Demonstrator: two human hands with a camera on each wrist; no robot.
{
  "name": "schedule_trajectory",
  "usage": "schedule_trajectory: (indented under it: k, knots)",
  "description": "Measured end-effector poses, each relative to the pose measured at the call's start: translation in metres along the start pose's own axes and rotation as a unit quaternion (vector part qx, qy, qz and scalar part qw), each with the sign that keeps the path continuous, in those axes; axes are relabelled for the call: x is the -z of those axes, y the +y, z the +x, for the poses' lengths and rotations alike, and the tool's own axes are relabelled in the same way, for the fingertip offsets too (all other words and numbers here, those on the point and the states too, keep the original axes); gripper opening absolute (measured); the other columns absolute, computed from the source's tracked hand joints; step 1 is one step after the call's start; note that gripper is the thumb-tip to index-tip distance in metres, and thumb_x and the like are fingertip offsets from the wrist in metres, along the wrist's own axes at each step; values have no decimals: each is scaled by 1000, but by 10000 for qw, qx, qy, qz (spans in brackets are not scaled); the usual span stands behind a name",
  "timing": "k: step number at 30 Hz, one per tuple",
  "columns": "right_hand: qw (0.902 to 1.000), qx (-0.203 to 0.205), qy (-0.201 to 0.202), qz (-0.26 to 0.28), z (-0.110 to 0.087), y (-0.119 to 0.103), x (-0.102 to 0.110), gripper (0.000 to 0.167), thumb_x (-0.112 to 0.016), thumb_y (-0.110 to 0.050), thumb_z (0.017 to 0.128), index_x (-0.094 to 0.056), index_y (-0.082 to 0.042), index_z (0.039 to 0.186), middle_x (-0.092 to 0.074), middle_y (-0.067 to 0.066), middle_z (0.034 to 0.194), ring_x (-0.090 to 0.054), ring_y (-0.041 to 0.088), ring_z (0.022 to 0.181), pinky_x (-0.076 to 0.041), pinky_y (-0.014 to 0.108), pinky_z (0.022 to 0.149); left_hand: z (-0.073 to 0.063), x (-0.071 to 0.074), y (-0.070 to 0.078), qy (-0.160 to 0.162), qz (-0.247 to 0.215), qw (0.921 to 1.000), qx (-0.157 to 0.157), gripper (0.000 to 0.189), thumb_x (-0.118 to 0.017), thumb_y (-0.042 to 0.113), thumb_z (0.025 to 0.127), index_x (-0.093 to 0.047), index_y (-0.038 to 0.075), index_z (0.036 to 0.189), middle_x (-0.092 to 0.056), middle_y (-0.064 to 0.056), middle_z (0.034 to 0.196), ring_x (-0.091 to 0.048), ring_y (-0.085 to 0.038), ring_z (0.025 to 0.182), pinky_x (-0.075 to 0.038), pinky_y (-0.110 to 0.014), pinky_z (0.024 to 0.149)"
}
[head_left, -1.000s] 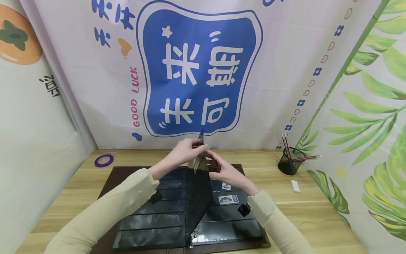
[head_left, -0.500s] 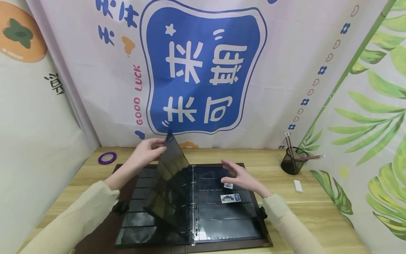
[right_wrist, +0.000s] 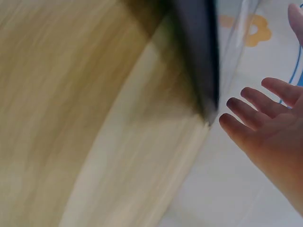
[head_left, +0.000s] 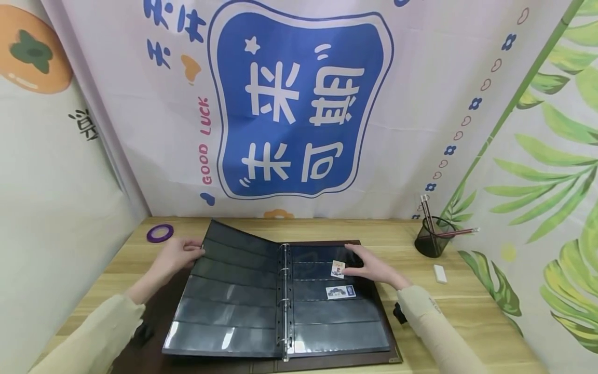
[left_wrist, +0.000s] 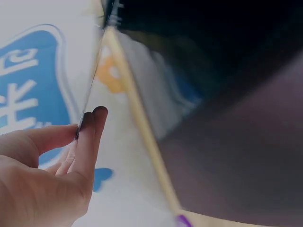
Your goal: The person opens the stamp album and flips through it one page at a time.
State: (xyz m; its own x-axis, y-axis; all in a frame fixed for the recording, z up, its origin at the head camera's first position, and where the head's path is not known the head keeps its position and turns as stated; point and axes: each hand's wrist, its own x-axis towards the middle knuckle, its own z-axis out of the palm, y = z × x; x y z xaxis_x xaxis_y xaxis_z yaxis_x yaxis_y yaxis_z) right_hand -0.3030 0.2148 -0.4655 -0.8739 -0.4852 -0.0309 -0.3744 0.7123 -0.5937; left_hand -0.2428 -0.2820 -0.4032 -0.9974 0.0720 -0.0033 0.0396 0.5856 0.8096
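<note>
Head view: the person's left hand (head_left: 179, 254) pinches the outer edge of a shiny black plastic page with long see-through pockets (head_left: 233, 296), in the left half of a dark brown ring album (head_left: 327, 363) on the pale wooden table (head_left: 472, 306). That edge is tipped up off the album, and in the left wrist view the thumb is on one side of the thin sheet with fingers on the other. The right hand (head_left: 371, 265) holds nothing, its fingers spread apart, over the matching black page on the right (head_left: 336, 317). Its thumb is right by a small pale stamp with a colourful picture (head_left: 338, 268); I can't tell if they touch. For a page held up like this, a soft pinch and a slow, even move seem best, so the sheet doesn't bend or pull hard at the row of silver metal rings (head_left: 284, 301). The right hand would do well to be gentle, as the stamps look light and could slip. The plastic looks smooth and bendy, with bright white shine on it. Below the pale stamp is a flat white-and-blue oblong stamp (head_left: 340, 292). The rings look hard and round, and the wood has soft stripes.
</note>
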Motion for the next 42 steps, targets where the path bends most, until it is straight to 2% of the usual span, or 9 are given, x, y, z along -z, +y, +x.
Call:
schedule_trajectory:
  k: [9, 16, 19, 22, 27, 30, 33, 37, 42]
  knots:
    - [9989, 76, 13, -468, 0, 11, -1, 84, -73, -41, 88, -38, 4, 150, -38, 26, 155, -36, 45, 144, -32, 60, 116, -2, -13, -41, 42, -294, 9979, 579, 38, -61, 2, 93, -55, -25, 118, -67, -35, 107, -72, -24, 89, -62, -35, 75]
    - [9979, 110, -147, -622, -1, 17, 0, 96, -80, -41, 82, -34, 6, 151, -26, 27, 161, -22, 48, 149, -25, 64, 117, -6, -16, -55, 124, -140, 9974, 698, 35, -62, 6, 95, -59, -20, 118, -68, -33, 109, -74, -29, 90, -62, -37, 75]
    - [9969, 135, -197, -744, -2, 21, 2, 102, -82, -44, 79, -31, 6, 152, -22, 27, 162, -19, 48, 150, -25, 64, 117, -7, -18, -57, 294, 329, 9980, 443, 32, -64, 8, 94, -63, -16, 114, -71, -30, 105, -74, -31, 88, -61, -38, 73]
    - [9960, 146, -212, -861, -1, 26, 4, 106, -82, -47, 78, -28, 5, 154, -20, 25, 163, -19, 46, 151, -25, 62, 118, -7, -24, -58, 605, 1060, 9925, -81, 29, -68, 9, 91, -66, -12, 110, -73, -27, 100, -73, -34, 85, -60, -42, 71]
    - [9948, 128, -303, -964, 1, 30, 6, 109, -80, -50, 78, -25, 3, 155, -19, 26, 163, -20, 47, 150, -25, 63, 118, -7, -40, -58, 920, 2111, 9655, -1213, 37, -72, 8, 87, -64, -11, 118, -70, -29, 109, -69, -41, 95, -57, -53, 78]
    - [9951, 1, -413, -900, 1, 32, 6, 108, -79, -51, 79, -23, 1, 156, -19, 24, 164, -20, 46, 151, -25, 62, 119, -7, -48, -56, 592, 2538, 9493, -1755, 49, -72, 15, 89, -59, -9, 130, -64, -29, 126, -62, -45, 114, -52, -57, 91]
    - [9957, -76, -462, -802, 1, 32, 6, 107, -79, -50, 80, -23, 0, 156, -20, 23, 164, -21, 45, 151, -25, 61, 119, -9, -54, -56, 42, 2757, 9400, -2007, 61, -69, 29, 93, -51, -6, 141, -52, -28, 144, -49, -47, 132, -45, -62, 102]
    - [9961, -43, -435, -773, 2, 32, 5, 106, -79, -49, 80, -25, 1, 156, -22, 23, 163, -22, 45, 150, -26, 60, 119, -12, -59, -56, -557, 2976, 9316, -2011, 72, -58, 47, 97, -43, 0, 149, -38, -23, 156, -34, -47, 144, -34, -67, 110]
    - [9964, 66, -375, -762, 4, 32, 3, 105, -80, -48, 79, -27, 1, 155, -25, 23, 163, -25, 45, 149, -27, 60, 119, -14, -60, -57, -913, 3101, 9278, -1861, 79, -52, 59, 96, -39, 5, 152, -33, -19, 160, -30, -43, 148, -28, -68, 113]
